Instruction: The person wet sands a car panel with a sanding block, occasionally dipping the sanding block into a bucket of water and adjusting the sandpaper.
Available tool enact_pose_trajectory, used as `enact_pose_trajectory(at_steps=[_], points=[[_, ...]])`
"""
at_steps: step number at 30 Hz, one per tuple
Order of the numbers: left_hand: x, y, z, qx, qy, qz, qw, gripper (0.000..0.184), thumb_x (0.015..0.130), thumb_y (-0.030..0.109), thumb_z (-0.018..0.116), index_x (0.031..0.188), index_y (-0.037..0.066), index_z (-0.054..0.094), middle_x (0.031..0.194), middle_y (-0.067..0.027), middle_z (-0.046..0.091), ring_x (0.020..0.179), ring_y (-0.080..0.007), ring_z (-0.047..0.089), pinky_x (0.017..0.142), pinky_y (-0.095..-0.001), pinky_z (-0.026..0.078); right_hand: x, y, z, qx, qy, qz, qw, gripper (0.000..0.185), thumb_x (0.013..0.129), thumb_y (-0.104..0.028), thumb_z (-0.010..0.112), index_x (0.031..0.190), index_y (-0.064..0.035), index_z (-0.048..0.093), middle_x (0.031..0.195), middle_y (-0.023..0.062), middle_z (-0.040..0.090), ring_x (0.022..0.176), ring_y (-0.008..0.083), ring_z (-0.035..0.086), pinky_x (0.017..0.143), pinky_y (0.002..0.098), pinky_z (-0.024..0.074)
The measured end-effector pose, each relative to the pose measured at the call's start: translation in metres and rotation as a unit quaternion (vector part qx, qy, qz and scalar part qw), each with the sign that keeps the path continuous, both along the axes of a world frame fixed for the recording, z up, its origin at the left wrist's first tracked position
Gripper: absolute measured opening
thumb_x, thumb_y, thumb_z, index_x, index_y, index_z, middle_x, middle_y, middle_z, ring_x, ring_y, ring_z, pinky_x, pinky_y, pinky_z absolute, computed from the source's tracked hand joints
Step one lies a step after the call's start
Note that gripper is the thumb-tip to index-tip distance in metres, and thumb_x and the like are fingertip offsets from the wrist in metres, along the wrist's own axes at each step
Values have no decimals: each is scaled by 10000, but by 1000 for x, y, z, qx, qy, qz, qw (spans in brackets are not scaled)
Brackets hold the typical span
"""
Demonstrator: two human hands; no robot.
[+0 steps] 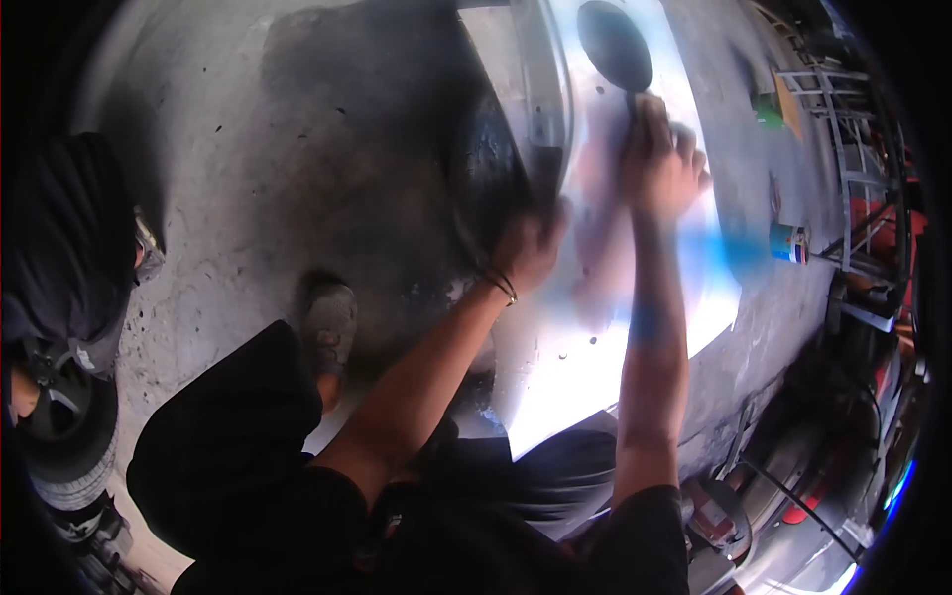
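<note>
A large white glossy panel [565, 382] slants across the middle, with a raised ridge along its left part and a dark oval [615, 45] near its far end. My left hand [531, 248], a dark band at its wrist, is at the panel's left edge beside a dark round shape [486, 169]; its fingers are blurred. On the panel's bright face, just below the oval, rests my right hand [664, 164], fingers bent together over something small that I cannot make out.
Another person's dark-clothed leg [69, 228] is at the far left, above a wheel with a tire [74, 436]. A blue can [789, 243] stands on the concrete floor [228, 198] at right, near a metal rack [848, 178]. My shoe [329, 322] is left of the panel.
</note>
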State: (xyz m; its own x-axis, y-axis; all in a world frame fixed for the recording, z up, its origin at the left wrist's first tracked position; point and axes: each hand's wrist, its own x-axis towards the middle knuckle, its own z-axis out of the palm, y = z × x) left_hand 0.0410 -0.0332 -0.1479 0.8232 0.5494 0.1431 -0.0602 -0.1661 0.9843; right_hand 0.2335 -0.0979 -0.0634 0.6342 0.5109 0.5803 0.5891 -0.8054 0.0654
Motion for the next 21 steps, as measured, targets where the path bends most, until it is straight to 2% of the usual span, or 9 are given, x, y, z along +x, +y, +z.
enact_pose_trajectory(at_steps=[1,4,7,9,10,14,17,19,21], points=[[-3,3,7,-88,116,-59,988,422,1130,308,520,882,-4,661,688,-261,596,634,-427,645,558,-502,461,0,7,10,-32,10,-3,999,346,1022,-458,666,1351,-383,740,1252,45,721,1117,312,698,989,554,466],[2,1,5,-48,5,-10,999,467,1142,315,507,848,-15,658,682,-272,583,615,-407,644,544,-490,456,-35,3,17,-80,48,-60,994,345,1020,-434,673,1354,-382,740,1243,37,718,1115,312,695,977,534,462],[1,0,-6,5,-56,-2,998,505,1147,346,502,833,-19,656,673,-274,569,600,-412,633,549,-483,462,-34,-10,2,-56,-14,29,998,344,1011,-406,685,1348,-371,744,1235,34,718,1120,308,689,964,531,456],[0,-3,-5,-19,-25,-3,1000,527,1147,366,502,816,-17,652,674,-270,571,599,-415,631,556,-484,465,-9,-1,-12,55,75,33,995,308,1012,-393,675,1305,-341,754,1243,56,714,1136,332,678,983,549,450],[0,-6,-2,-45,3,3,999,551,1146,386,501,799,-15,648,676,-265,573,599,-417,628,564,-484,468,-5,7,-6,-26,-17,18,999,285,1021,-388,654,1279,-321,754,1252,78,709,1122,353,675,978,561,457],[3,-1,5,-99,24,-4,995,565,1145,402,501,796,-16,653,636,-259,555,567,-421,609,565,-494,467,-27,2,-13,-66,-20,13,998,362,1013,-447,645,1350,-349,730,1273,83,706,1135,361,679,949,584,472],[4,-2,-1,-70,-51,20,996,612,1144,419,501,739,-19,639,605,-261,527,539,-409,601,561,-491,461,-16,-4,13,-56,66,0,996,390,1035,-515,587,1388,-400,704,1309,100,708,1217,392,666,1008,628,469],[-2,-1,-2,-78,66,-43,994,560,1140,397,508,794,-21,647,638,-257,554,581,-407,620,562,-487,463,5,3,30,-48,162,-113,979,407,1063,-561,517,1437,-467,647,1340,127,708,1252,424,662,1065,650,460],[-3,1,2,-67,58,-35,995,544,1139,386,509,804,-18,649,650,-256,561,590,-406,625,557,-481,462,3,0,15,27,147,-88,985,398,1063,-558,521,1421,-453,659,1323,134,709,1228,423,670,1042,639,472]])
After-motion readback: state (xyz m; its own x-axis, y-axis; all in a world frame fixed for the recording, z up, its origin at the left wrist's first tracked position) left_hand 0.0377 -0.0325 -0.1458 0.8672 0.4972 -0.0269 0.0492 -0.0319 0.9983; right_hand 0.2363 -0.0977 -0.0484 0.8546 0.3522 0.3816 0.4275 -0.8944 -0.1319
